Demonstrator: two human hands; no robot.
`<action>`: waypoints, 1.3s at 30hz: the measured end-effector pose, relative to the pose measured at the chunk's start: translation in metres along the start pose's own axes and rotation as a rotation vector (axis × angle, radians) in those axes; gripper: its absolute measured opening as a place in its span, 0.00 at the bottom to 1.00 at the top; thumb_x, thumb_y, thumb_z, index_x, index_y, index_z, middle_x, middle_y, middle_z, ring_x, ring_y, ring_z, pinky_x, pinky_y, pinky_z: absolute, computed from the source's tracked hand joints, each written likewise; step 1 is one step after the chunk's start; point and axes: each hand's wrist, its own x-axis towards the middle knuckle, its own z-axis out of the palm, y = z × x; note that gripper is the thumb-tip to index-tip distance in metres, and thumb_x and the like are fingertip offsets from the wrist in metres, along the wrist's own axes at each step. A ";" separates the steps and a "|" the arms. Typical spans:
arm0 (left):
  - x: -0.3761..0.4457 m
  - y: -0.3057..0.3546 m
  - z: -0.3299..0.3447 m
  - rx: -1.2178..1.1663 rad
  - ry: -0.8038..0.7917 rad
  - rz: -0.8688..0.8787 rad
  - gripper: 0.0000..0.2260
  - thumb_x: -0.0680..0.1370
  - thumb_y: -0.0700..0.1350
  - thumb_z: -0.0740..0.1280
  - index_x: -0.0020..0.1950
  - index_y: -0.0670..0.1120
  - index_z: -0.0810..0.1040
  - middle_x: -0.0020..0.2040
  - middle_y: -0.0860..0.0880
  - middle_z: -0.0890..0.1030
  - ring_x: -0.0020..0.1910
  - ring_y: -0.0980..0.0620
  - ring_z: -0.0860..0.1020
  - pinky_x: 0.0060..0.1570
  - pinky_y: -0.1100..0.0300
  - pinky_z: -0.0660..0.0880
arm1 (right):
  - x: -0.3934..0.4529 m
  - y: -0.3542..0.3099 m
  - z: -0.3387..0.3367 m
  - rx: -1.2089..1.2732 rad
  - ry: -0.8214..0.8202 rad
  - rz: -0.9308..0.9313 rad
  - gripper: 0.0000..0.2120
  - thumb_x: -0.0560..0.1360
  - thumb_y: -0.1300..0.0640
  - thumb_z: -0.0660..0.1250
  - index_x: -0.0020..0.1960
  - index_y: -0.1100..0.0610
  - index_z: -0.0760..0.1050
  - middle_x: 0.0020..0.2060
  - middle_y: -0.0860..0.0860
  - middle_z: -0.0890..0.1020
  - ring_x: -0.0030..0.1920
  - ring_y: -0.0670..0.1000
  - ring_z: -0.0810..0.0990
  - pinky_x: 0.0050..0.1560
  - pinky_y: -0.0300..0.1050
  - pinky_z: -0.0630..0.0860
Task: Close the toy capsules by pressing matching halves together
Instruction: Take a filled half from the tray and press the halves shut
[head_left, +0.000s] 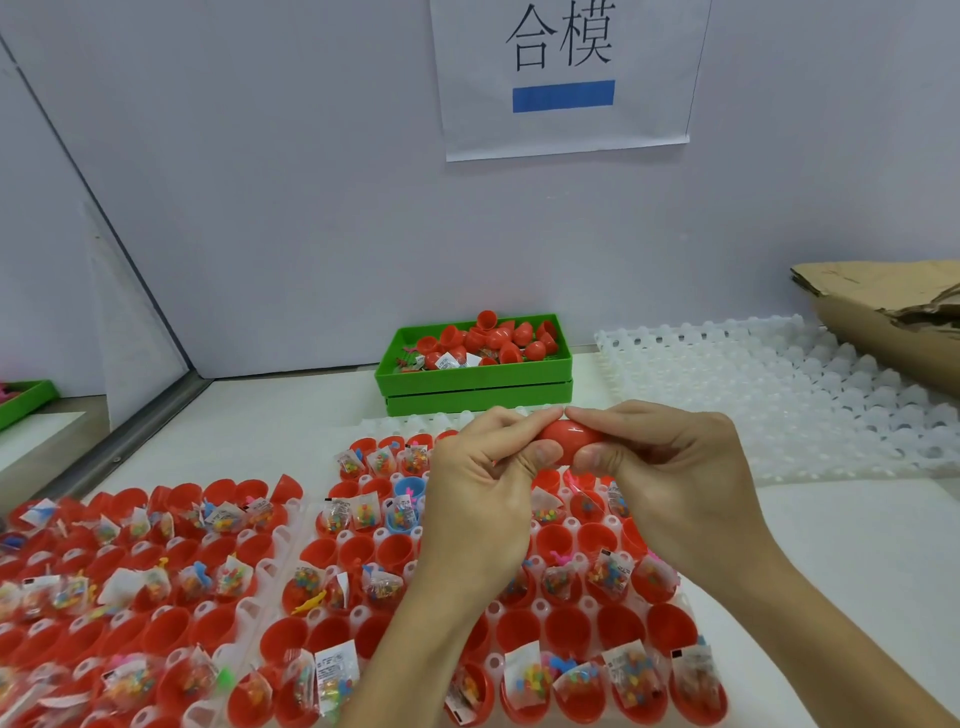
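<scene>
A red toy capsule (565, 439) is held lengthwise between both hands above the middle tray. My left hand (480, 488) grips its left end with thumb and curled fingers. My right hand (670, 478) grips its right end the same way, and the two forefingers meet over its top. Whether the two halves are fully joined is hidden by the fingers. Below the hands, a white tray (540, 605) holds several open red capsule halves, many with small bags of coloured toys in them. One blue half (410, 488) sits among them.
A second white tray (283, 525) of filled red halves lies at the left. Behind, a green bin (475, 376) holds loose red halves. Empty white trays (779, 395) lie at the right, with torn cardboard (883, 306) beyond. A paper sign (566, 78) hangs on the back wall.
</scene>
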 end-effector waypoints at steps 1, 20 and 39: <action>0.000 0.000 0.001 0.005 0.004 0.005 0.14 0.77 0.32 0.67 0.55 0.49 0.82 0.43 0.46 0.81 0.40 0.63 0.80 0.34 0.73 0.75 | -0.001 0.000 0.000 -0.012 -0.001 -0.006 0.20 0.68 0.75 0.72 0.49 0.51 0.84 0.38 0.45 0.86 0.40 0.45 0.85 0.43 0.33 0.79; 0.003 -0.002 -0.001 0.197 -0.022 0.055 0.15 0.74 0.37 0.74 0.60 0.47 0.82 0.53 0.54 0.81 0.55 0.55 0.80 0.53 0.62 0.80 | 0.000 -0.004 -0.003 -0.064 -0.068 0.149 0.20 0.74 0.70 0.70 0.63 0.56 0.78 0.53 0.47 0.85 0.54 0.43 0.84 0.57 0.41 0.80; -0.002 -0.007 -0.001 0.309 -0.150 0.088 0.29 0.71 0.38 0.72 0.71 0.52 0.74 0.62 0.56 0.76 0.61 0.62 0.75 0.48 0.73 0.75 | -0.005 -0.005 0.012 0.065 0.017 0.259 0.14 0.73 0.65 0.72 0.51 0.47 0.83 0.42 0.45 0.87 0.44 0.45 0.86 0.44 0.35 0.80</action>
